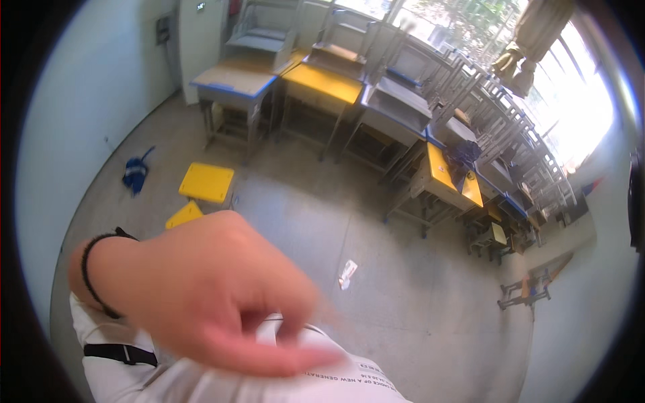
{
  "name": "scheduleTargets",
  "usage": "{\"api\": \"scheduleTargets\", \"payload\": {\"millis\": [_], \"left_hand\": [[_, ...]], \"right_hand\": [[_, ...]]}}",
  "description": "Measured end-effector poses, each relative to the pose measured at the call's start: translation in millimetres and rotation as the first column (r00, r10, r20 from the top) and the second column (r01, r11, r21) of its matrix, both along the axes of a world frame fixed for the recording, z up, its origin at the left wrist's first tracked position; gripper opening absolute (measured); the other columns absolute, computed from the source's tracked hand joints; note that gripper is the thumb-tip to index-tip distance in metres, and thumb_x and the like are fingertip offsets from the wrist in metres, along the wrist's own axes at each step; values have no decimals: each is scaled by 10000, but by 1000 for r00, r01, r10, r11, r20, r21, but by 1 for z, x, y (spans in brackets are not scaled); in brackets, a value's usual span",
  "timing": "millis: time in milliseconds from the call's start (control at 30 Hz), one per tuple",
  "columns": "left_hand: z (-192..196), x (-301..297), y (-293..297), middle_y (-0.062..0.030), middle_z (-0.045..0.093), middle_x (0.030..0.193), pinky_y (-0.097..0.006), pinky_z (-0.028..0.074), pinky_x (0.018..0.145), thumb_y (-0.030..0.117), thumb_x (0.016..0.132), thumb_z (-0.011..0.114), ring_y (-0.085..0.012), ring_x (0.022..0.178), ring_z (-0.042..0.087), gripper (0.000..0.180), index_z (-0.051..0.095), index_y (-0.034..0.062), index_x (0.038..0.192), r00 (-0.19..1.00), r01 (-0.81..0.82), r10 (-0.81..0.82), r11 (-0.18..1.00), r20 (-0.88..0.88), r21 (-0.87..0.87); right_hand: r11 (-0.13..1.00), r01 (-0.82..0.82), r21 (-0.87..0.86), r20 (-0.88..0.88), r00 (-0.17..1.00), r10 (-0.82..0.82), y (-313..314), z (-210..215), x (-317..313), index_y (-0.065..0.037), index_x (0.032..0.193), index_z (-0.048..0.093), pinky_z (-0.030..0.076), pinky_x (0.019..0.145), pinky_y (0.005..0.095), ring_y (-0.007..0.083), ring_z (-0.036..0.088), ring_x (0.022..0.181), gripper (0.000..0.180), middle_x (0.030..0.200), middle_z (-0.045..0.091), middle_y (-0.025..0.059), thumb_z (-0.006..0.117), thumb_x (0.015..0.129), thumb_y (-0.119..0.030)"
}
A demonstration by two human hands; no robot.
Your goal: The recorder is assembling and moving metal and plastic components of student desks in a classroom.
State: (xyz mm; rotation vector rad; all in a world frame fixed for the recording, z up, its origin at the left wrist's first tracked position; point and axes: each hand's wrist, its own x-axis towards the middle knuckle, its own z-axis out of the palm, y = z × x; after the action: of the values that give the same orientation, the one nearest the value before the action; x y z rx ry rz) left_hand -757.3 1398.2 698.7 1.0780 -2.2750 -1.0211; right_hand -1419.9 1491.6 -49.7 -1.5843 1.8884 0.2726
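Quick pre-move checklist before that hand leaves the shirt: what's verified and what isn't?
1. Left hand in view: ok, close to the camera, blurred.
2. Grip on the white shirt: cannot tell; fingertips pinch at the fabric, blur hides contact.
3. Right hand in view: not ok, not in the picture.
4. Black wristband seated on the wrist: ok.
5. Floor ahead free of litter: not ok; a white wrapper lies there.
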Motion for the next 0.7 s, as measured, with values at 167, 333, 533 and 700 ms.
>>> {"api": "scheduleTargets", "payload": {"millis": [167, 333, 533, 700], "left_hand": [[-95, 78, -190, -82, 566, 632, -350, 439, 536, 25, 704, 555, -269, 615, 573, 80, 611, 79, 726, 724, -187, 599, 648, 342, -738], [-127, 144, -342, -106, 536, 633, -380, 430, 559, 19, 681, 534, -308, 642, 544, 46, 548, 53, 653, 796, -220, 525, 715, 302, -664], [-169, 203, -476, -174, 599, 719, -411, 467, 638, 352, 756, 646, -348, 728, 582, 362, 592, -4, 721, 476, -638, 689, 698, 547, -325], [-214, 284, -505, -211, 647, 921, -410, 499, 762, 379, 768, 678, -358, 885, 617, 428, 632, 7, 974, 252, -859, 725, 473, 642, -197]], "right_hand": [[900, 422, 105, 199, 878, -435, -78, 74, 117, 9, 852, 668, 495, 745, 373, 260, 646, 815, 277, 849, 669, 132, 492, 854, -205], [587, 763, 270, 320, 504, -802, -185, 87, 157, 12, 797, 648, 502, 667, 386, 280, 642, 748, 260, 809, 654, 156, 464, 848, -165], [167, 870, 464, 386, -29, -922, -420, 85, 150, 17, 731, 623, 509, 574, 401, 303, 637, 669, 259, 760, 636, 184, 431, 842, -116], [574, 758, 308, 529, 365, -766, -703, 110, 180, -27, 617, 556, 453, 465, 382, 261, 559, 524, 226, 586, 552, 123, 406, 782, -57]]}}
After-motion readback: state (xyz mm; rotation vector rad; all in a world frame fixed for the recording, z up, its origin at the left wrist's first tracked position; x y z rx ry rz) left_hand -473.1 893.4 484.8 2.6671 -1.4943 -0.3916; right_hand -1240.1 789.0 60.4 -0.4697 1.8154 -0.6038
